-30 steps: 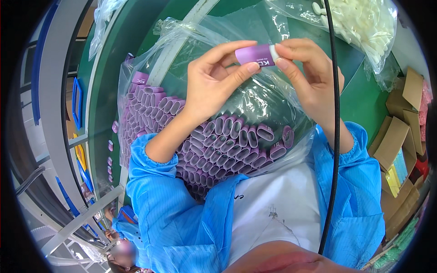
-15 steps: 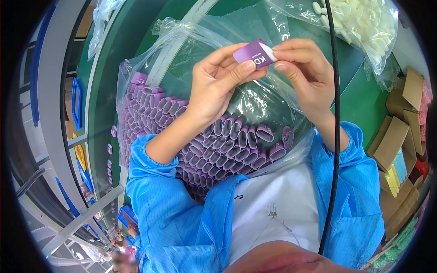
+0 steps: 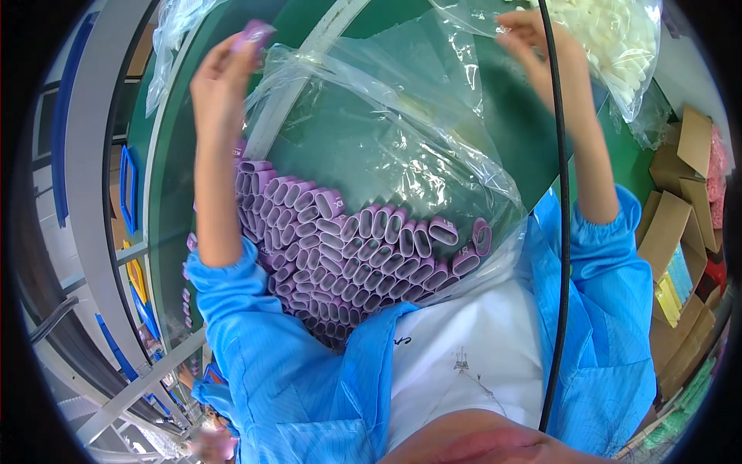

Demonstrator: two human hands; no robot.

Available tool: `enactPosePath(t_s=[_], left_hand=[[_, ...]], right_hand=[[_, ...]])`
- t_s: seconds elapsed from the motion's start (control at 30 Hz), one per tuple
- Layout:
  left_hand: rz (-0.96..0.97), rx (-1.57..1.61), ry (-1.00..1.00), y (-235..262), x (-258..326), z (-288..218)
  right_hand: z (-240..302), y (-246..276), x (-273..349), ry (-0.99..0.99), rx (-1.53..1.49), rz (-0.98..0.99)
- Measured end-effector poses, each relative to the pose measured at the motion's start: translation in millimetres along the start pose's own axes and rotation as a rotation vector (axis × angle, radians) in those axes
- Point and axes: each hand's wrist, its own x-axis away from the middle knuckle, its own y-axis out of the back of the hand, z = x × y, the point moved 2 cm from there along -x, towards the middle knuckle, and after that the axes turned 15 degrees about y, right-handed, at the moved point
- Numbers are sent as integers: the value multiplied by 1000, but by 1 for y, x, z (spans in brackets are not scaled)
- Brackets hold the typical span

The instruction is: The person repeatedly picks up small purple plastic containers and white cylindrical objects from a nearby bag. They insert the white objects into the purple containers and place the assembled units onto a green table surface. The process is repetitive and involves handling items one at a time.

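Note:
At the upper left, my left hand is raised and pinches a purple oval sleeve between thumb and fingertips. Motion blurs the sleeve, and I cannot tell whether a white piece sits inside. My right hand is at the upper right, fingers apart and seemingly holding nothing, beside a clear plastic bag of white pieces. Below my hands, many purple oval sleeves stand packed together, open ends up, on a clear plastic sheet.
A black cable hangs down in front of my right arm. Open cardboard boxes stand at the right. Along the left runs a green belt with a few purple sleeves. Another person sits at the lower left.
My left hand has swung left and away with the purple sleeve. My right hand has let go of the white piece in it and moved up, toward the bag of white pieces.

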Motion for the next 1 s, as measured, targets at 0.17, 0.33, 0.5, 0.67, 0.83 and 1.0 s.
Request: enactPosePath(t_s=[0.17,0.33,0.5,0.67,0.83,1.0], left_hand=[[-190,-414,375,161,-101,80],[-809,-1514,-162,122,-55,56],[153,-756,-470,-84,108,-13],[685,-783,-399,-150,208,12],[731,-814,-243,-157,210,11],[369,-704,-482,-137,165,2]], right_hand=[[-47,-5,-42,104,657,210],[-41,-21,-44,-13,675,277],[-61,-16,-32,72,705,253],[-46,-22,-30,102,634,124],[-20,-21,-23,294,514,-33],[40,-7,-8,213,-67,-98]])
